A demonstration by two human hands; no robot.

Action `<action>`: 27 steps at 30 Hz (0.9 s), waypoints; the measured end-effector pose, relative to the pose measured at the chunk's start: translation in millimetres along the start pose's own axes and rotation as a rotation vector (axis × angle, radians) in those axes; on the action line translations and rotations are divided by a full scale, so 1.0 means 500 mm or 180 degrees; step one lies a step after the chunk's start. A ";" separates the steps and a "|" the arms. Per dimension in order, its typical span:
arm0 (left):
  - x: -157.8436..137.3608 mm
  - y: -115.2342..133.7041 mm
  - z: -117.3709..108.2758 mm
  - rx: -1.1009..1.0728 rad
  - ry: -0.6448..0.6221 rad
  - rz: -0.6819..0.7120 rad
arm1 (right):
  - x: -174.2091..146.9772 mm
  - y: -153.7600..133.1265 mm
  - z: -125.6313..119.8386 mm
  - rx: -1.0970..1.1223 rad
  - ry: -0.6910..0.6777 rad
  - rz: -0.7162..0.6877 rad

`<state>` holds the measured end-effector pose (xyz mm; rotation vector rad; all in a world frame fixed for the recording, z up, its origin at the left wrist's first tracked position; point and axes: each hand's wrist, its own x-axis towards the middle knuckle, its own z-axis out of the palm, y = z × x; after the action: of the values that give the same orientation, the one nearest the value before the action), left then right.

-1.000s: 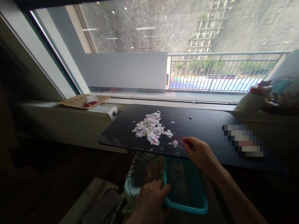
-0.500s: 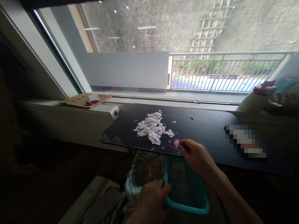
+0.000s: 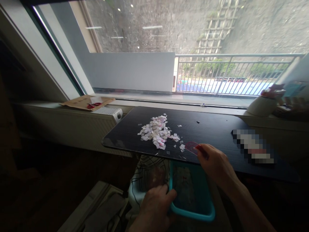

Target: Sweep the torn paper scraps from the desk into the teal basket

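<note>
My right hand [image 3: 214,161] pinches a translucent reddish plastic piece [image 3: 191,147], flat with a rounded edge, low over the front of the dark table. I cannot make out its exact kind. A few paper scraps [image 3: 182,147] lie just left of it. Farther left is a heap of small white and pinkish paper scraps [image 3: 156,130]. My left hand [image 3: 158,204] is closed on the left rim of a turquoise plastic tub [image 3: 196,216], below the table's front edge. Pale scraps [image 3: 184,180] lie inside the tub.
The dark table [image 3: 207,135] stands against the window sill, with a blurred-out object [image 3: 253,146] on its right. Red-handled scissors [image 3: 94,105] lie on brown paper [image 3: 77,102] above the radiator [image 3: 106,122]. A checked cloth [image 3: 142,166] is left of the tub.
My right hand has moved right with the reddish piece, away from the small scraps, which now show uncovered on the table. My left hand stays at the tub's rim.
</note>
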<state>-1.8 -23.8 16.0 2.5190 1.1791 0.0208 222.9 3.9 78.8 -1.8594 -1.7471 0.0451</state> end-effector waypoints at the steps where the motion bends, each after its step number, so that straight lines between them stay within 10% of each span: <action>1: 0.001 0.001 0.000 0.0003 0.0008 0.0015 | -0.007 0.001 0.002 -0.0014 0.0001 0.0006; 27: -0.003 -0.006 0.012 -0.0060 0.0094 0.0058 | -0.036 -0.031 0.061 0.0709 0.0145 -0.0219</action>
<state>-4.0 -25.1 9.5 2.5212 1.1617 0.0736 194.0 -1.4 53.7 -1.6278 -1.6990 0.1627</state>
